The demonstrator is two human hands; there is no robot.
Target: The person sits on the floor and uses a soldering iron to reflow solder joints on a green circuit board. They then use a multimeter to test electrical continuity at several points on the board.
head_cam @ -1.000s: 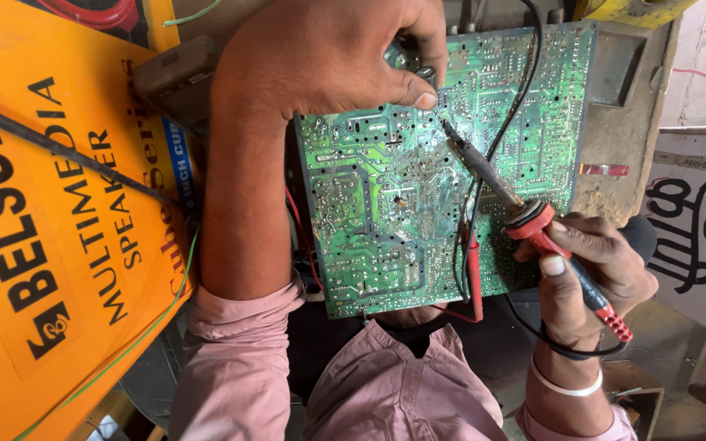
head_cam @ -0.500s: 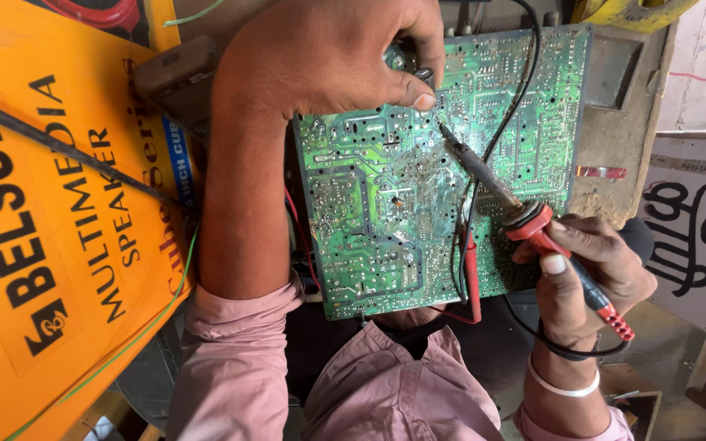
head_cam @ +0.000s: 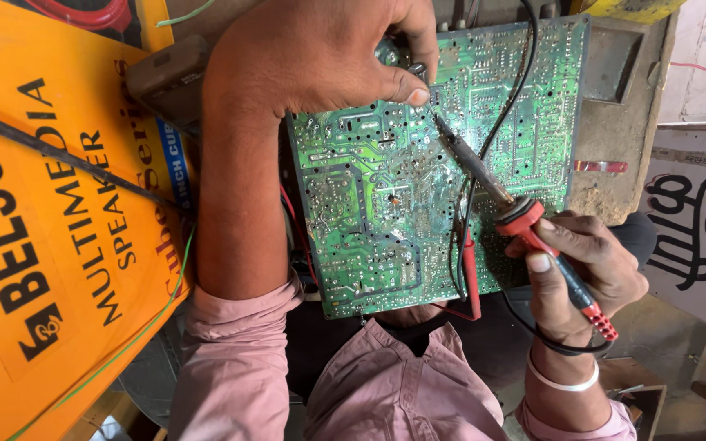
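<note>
A green circuit board (head_cam: pixel 369 196) lies solder-side up in the middle of the view. My left hand (head_cam: pixel 312 53) rests on its upper left part, thumb and fingers pinching something small on the board; what it is I cannot make out. My right hand (head_cam: pixel 582 278) holds a soldering iron (head_cam: pixel 533 224) with a red and black handle. The iron's metal tip touches the board just below my left thumb. Black leads and a red probe (head_cam: pixel 471 273) lie across the board's right half.
A large orange cardboard box (head_cam: pixel 42 237) fills the left side, with a dark cable across it. The board sits on a worn grey chassis (head_cam: pixel 614 106). A white bangle is on my right wrist. Pink sleeves cover both forearms.
The soldering iron's tip has slid slightly up the board toward my left thumb. My left hand has stayed in place.
</note>
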